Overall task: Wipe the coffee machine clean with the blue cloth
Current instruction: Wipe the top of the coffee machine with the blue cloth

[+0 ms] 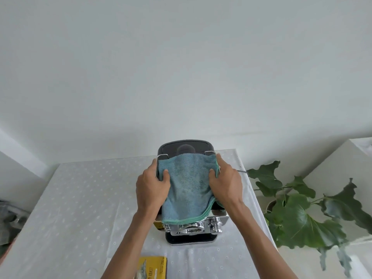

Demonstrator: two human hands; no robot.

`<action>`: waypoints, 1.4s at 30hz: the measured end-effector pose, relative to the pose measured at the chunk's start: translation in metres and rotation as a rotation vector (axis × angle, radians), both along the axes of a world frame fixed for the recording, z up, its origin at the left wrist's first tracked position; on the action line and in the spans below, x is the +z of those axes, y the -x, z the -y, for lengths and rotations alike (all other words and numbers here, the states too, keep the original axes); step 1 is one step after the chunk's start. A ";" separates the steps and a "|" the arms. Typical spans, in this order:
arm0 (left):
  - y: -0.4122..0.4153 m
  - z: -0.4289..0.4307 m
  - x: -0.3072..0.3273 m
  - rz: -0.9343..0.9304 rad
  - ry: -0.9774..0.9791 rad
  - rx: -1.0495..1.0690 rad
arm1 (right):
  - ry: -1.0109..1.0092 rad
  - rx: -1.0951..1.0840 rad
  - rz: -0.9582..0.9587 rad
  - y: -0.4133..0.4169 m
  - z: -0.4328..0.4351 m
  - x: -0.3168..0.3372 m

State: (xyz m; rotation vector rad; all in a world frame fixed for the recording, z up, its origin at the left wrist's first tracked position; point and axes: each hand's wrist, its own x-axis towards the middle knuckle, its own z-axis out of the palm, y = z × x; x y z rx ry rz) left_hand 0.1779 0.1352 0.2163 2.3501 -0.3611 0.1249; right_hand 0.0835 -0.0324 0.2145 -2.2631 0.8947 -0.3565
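A chrome and black coffee machine [190, 230] stands in the middle of the table. The blue cloth [186, 186] with a green hem lies spread over its top and hangs over the front. My left hand [152, 187] grips the cloth's left edge, thumb on top and fingers down the machine's left side. On the right edge my right hand [224, 183] holds the cloth the same way. The black lid [186, 147] at the machine's back stays uncovered. The machine's top surface is hidden under the cloth.
The table wears a white dotted tablecloth [90, 198]. A yellow box [153, 267] lies near the front edge. A leafy plant [298, 210] stands to the right, past the table. Grey clutter [9, 220] sits at the far left.
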 end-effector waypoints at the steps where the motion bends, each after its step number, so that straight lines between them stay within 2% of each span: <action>1: -0.005 -0.001 0.001 -0.007 -0.006 -0.025 | -0.010 -0.024 0.000 0.000 -0.003 0.002; 5: -0.037 0.000 0.017 -0.040 0.016 -0.189 | -0.056 -0.190 0.080 0.003 -0.020 0.014; 9: -0.076 0.012 0.031 -0.067 -0.015 -0.493 | -0.126 -0.397 0.149 0.018 -0.052 0.023; 12: -0.104 0.030 0.035 -0.001 -0.064 -0.733 | -0.217 -0.503 0.201 0.023 -0.085 0.024; 17: -0.127 0.062 0.035 0.077 -0.132 -0.979 | -0.315 -0.624 0.315 0.008 -0.123 0.012; 25: -0.162 0.091 0.013 0.074 -0.166 -1.149 | -0.368 -0.715 0.363 -0.023 -0.156 0.003; 33: -0.177 0.091 0.002 0.095 -0.196 -1.158 | -0.358 -0.662 0.332 -0.029 -0.160 -0.005; 35: -0.176 0.090 0.006 0.129 -0.251 -1.140 | -0.311 -0.602 0.240 -0.020 -0.155 0.000; 38: -0.174 0.089 0.012 0.254 -0.282 -1.108 | 0.009 -0.565 0.066 -0.001 -0.133 0.014; 40: -0.167 0.091 0.016 0.317 -0.276 -1.199 | 0.164 -0.539 0.002 0.000 -0.110 0.024; 42: -0.159 0.099 0.019 0.336 -0.373 -1.309 | 0.215 -0.471 -0.137 -0.007 -0.087 0.027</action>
